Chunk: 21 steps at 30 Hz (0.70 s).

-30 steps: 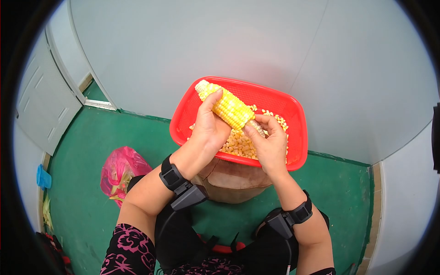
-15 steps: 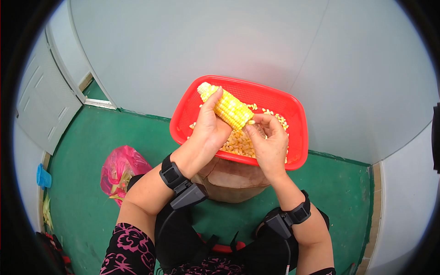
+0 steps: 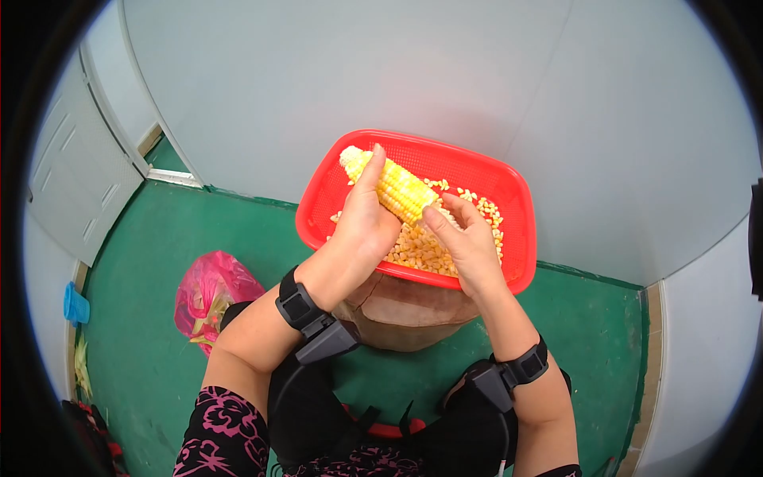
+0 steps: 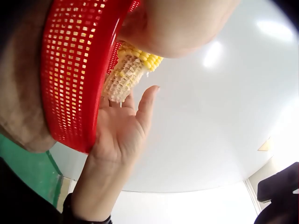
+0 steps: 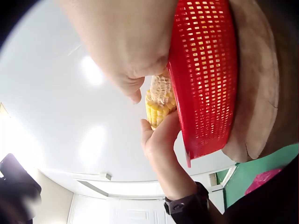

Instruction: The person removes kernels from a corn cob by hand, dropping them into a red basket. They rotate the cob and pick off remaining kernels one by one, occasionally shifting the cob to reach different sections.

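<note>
A yellow corn cob (image 3: pixel 404 193) is gripped by the left hand (image 3: pixel 367 219), thumb along its upper side, above a red basket (image 3: pixel 520 238) holding loose kernels (image 3: pixel 421 248). At the cob's lower right end is the right hand (image 3: pixel 473 250), its thumb by the kernels' edge and its fingers partly behind the cob. The left wrist view shows a bare, kernel-free stretch of cob (image 4: pixel 122 81) in front of the right hand's (image 4: pixel 120 130) fingers, with its thumb standing apart. In the right wrist view, the left hand (image 5: pixel 163 135) holds the yellow end.
Under the basket is a brown stump-like support (image 3: pixel 405 314). A pink plastic bag (image 3: pixel 211 298) with husks lies on the green floor at left. Further left are a blue container (image 3: pixel 76 305) and a husk (image 3: pixel 82 370). A grey wall (image 3: pixel 445 71) rises behind the basket.
The right thumb has shifted slightly up and left along the cob's end, and the right forearm has moved a little right. The left hand keeps its grip almost in place.
</note>
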### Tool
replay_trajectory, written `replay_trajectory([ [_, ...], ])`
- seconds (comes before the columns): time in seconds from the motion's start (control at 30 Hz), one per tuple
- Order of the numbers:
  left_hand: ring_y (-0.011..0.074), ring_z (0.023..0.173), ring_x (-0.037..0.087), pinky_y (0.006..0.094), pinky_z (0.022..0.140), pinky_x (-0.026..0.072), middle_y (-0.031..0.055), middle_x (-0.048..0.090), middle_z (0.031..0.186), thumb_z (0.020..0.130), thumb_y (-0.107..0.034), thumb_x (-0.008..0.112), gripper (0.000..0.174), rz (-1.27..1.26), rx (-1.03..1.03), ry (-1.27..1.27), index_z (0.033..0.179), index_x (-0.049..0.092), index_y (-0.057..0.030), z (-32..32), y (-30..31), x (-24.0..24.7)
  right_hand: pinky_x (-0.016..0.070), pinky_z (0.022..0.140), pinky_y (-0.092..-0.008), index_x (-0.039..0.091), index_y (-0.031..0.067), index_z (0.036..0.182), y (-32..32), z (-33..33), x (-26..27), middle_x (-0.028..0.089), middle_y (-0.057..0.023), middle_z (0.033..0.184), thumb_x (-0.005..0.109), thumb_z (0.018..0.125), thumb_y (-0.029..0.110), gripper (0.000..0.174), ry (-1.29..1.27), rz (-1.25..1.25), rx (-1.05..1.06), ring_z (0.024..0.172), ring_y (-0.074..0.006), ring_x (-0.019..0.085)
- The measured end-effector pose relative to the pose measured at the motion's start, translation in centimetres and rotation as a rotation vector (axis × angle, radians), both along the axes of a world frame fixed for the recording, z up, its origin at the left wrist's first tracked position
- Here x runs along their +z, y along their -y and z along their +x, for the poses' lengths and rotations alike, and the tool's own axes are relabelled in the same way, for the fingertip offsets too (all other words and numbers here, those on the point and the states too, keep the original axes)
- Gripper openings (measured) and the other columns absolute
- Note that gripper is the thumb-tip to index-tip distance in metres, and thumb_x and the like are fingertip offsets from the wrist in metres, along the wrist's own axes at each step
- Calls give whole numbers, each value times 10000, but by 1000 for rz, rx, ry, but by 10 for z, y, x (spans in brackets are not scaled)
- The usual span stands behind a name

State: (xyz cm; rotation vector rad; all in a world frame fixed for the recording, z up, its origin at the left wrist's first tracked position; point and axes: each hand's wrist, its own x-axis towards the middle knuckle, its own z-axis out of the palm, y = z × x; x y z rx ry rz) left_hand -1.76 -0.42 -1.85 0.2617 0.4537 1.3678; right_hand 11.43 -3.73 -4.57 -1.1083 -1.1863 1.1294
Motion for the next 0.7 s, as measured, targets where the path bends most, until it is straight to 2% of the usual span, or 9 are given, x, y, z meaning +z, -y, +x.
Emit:
replay_trajectory([
  [0.03, 240, 1075, 461, 422, 951, 350, 84, 482, 1135, 862, -277, 542, 374, 1, -15, 3, 1146, 415, -71, 1, 2, 2, 408, 843, -247, 464, -57, 1153, 0, -1, -1, 534, -99, 1068, 637, 811, 219, 473, 58, 25, 6, 994, -128, 502],
  [0.07, 252, 1111, 439, 441, 976, 324, 96, 465, 1173, 871, -264, 524, 374, 3, -31, 6, 1166, 400, -69, 2, 3, 3, 414, 838, -249, 468, -51, 1153, 0, -1, 1, 541, -93, 1056, 633, 814, 216, 462, 13, 12, 32, 979, -123, 511],
  [0.13, 252, 1097, 447, 440, 972, 328, 97, 468, 1159, 877, -251, 512, 353, 21, -61, -8, 1158, 400, -68, 2, 1, -2, 427, 827, -253, 478, -40, 1152, 3, -1, 7, 555, -82, 1033, 625, 819, 209, 441, -77, -13, 83, 951, -112, 529],
  [0.23, 253, 1090, 450, 439, 967, 333, 96, 468, 1157, 887, -248, 492, 336, 9, -74, -17, 1154, 400, -67, 3, 1, -4, 456, 770, -237, 497, -61, 1127, 4, 2, 9, 579, -108, 1004, 631, 808, 161, 411, -254, -54, 132, 907, -130, 561],
  [0.33, 253, 1091, 449, 435, 967, 333, 94, 467, 1160, 894, -254, 480, 335, -12, -62, -34, 1159, 398, -66, 5, 2, -4, 459, 769, -234, 502, -61, 1123, 4, 6, 11, 574, -104, 1016, 613, 818, 137, 380, -327, -85, 179, 919, -118, 555],
  [0.43, 251, 1103, 444, 433, 973, 328, 94, 463, 1177, 900, -267, 469, 349, -20, -57, -58, 1174, 393, -65, 5, 0, -9, 455, 778, -236, 494, -64, 1136, 4, 6, 9, 573, -105, 1016, 589, 831, 123, 371, -311, -90, 181, 914, -125, 556],
  [0.53, 250, 1122, 435, 436, 982, 316, 96, 455, 1204, 903, -282, 462, 372, -24, -82, -68, 1195, 386, -64, 2, -2, -10, 435, 813, -249, 521, -26, 1118, 5, 5, 8, 574, -65, 1026, 593, 826, 153, 350, -309, -126, 145, 925, -109, 545],
  [0.63, 251, 1136, 427, 437, 991, 304, 97, 451, 1221, 904, -290, 459, 382, -48, -81, -72, 1204, 387, -64, 1, -2, -7, 436, 817, -256, 508, -36, 1132, 2, 6, 4, 572, -76, 1038, 571, 839, 154, 354, -257, -117, 154, 933, -115, 545],
  [0.7, 251, 1139, 425, 437, 994, 299, 95, 454, 1222, 904, -293, 458, 381, -71, -86, -68, 1203, 393, -67, 1, -1, -4, 431, 809, -247, 497, -54, 1139, 0, 7, 3, 557, -103, 1042, 562, 844, 142, 360, -331, -146, 145, 941, -126, 531],
])
